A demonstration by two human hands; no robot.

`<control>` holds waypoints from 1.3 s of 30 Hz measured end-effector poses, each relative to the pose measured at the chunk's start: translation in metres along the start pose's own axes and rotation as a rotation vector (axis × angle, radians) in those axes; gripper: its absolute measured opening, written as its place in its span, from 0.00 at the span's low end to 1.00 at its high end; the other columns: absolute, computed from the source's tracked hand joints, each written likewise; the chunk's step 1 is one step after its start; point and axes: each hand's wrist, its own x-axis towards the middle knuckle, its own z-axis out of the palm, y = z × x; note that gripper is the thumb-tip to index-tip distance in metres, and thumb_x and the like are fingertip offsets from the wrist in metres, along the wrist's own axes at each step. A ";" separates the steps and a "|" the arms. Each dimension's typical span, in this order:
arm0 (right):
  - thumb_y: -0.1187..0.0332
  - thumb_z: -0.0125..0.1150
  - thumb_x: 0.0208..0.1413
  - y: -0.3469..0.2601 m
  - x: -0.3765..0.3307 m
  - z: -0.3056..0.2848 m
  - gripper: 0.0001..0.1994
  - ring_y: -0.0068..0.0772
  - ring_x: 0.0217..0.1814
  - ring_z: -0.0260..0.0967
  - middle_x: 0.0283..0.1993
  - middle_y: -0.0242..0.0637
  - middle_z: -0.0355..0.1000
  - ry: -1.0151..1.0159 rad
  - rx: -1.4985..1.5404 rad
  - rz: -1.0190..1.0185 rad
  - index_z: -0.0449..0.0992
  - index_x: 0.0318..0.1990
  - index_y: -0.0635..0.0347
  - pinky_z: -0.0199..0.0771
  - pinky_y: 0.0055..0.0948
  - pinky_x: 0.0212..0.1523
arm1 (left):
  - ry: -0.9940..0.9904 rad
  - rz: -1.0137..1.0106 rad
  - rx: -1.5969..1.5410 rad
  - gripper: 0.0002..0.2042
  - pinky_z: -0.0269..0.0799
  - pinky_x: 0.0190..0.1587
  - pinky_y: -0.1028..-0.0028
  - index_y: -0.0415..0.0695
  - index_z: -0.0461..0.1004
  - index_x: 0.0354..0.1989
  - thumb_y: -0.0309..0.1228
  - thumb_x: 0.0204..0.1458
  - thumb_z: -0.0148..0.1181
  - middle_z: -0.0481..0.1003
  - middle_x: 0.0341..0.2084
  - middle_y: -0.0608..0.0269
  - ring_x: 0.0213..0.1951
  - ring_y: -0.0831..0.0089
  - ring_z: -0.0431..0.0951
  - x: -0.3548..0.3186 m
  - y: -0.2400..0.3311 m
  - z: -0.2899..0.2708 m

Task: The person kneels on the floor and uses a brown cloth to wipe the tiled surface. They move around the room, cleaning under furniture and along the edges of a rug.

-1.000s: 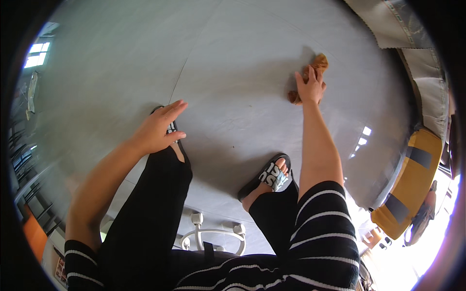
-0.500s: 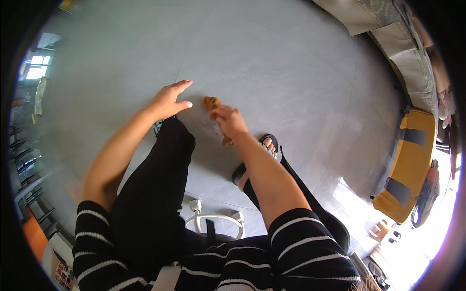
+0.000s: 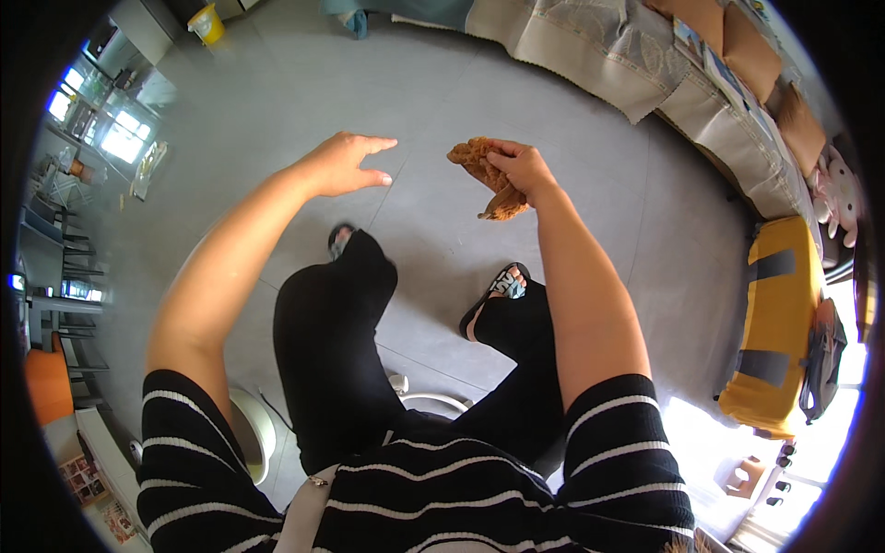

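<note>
My right hand (image 3: 522, 173) grips a brown, crumpled item with a fuzzy, textured surface (image 3: 477, 166), pinched between thumb and fingers. One end of it hangs below the hand; its exact kind is unclear. My left hand (image 3: 346, 166) is held out over the floor on the other side, open, with thumb and fingers apart and nothing in it. A gap separates the left fingertips from the brown item. Both of my sandalled feet (image 3: 500, 290) rest on the grey floor (image 3: 415, 230) below.
To the right stands a yellow suitcase (image 3: 758, 309) with grey bands. A bed or sofa with a beige cover (image 3: 590, 55) runs along the upper right. Behind my left arm is a pale round tub (image 3: 261, 438). A yellow bucket (image 3: 208, 26) stands far left.
My right hand has lifted the brown item from near the floor, up and rightward. The left hand stays open. The view has tilted up, showing more of the room.
</note>
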 end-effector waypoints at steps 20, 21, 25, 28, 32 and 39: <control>0.68 0.54 0.62 0.078 -0.027 -0.071 0.16 0.24 0.44 0.69 0.46 0.33 0.74 0.106 -0.067 0.033 0.74 0.55 0.63 0.71 0.25 0.46 | -0.354 -0.268 0.000 0.30 0.68 0.59 0.62 0.41 0.69 0.60 0.43 0.50 0.65 0.72 0.56 0.47 0.57 0.55 0.72 0.028 -0.078 0.098; 0.68 0.54 0.61 0.129 -0.029 -0.082 0.16 0.24 0.44 0.68 0.45 0.32 0.74 0.222 -0.095 0.021 0.74 0.54 0.63 0.70 0.25 0.47 | -0.392 -0.290 0.057 0.30 0.67 0.60 0.62 0.41 0.69 0.60 0.43 0.50 0.65 0.71 0.56 0.47 0.58 0.54 0.71 0.041 -0.100 0.127; 0.70 0.56 0.62 0.314 -0.090 -0.094 0.16 0.26 0.52 0.69 0.51 0.33 0.74 0.825 0.163 0.174 0.74 0.56 0.62 0.69 0.26 0.55 | -0.552 -0.569 0.048 0.40 0.60 0.65 0.58 0.42 0.58 0.67 0.45 0.48 0.67 0.62 0.64 0.47 0.64 0.54 0.63 0.046 -0.152 0.257; 0.70 0.53 0.63 0.446 -0.154 -0.113 0.17 0.33 0.57 0.68 0.62 0.35 0.66 1.161 0.006 0.323 0.72 0.58 0.58 0.69 0.30 0.57 | -0.671 -0.833 0.188 0.53 0.50 0.68 0.47 0.43 0.42 0.72 0.48 0.42 0.72 0.44 0.71 0.48 0.70 0.52 0.50 0.042 -0.115 0.320; 0.65 0.53 0.59 0.469 -0.133 -0.080 0.18 0.46 0.63 0.63 0.69 0.34 0.59 1.303 -0.620 0.727 0.72 0.57 0.39 0.67 0.40 0.60 | -0.631 -0.917 0.373 0.64 0.39 0.71 0.48 0.40 0.34 0.72 0.50 0.35 0.76 0.36 0.72 0.44 0.72 0.48 0.41 0.025 -0.109 0.369; 0.70 0.51 0.56 0.429 0.000 -0.048 0.17 0.41 0.53 0.69 0.60 0.37 0.68 0.962 -0.981 0.048 0.74 0.53 0.50 0.72 0.38 0.46 | -0.684 -0.853 0.431 0.68 0.34 0.72 0.53 0.36 0.32 0.71 0.52 0.30 0.78 0.36 0.72 0.40 0.71 0.43 0.43 0.037 -0.110 0.371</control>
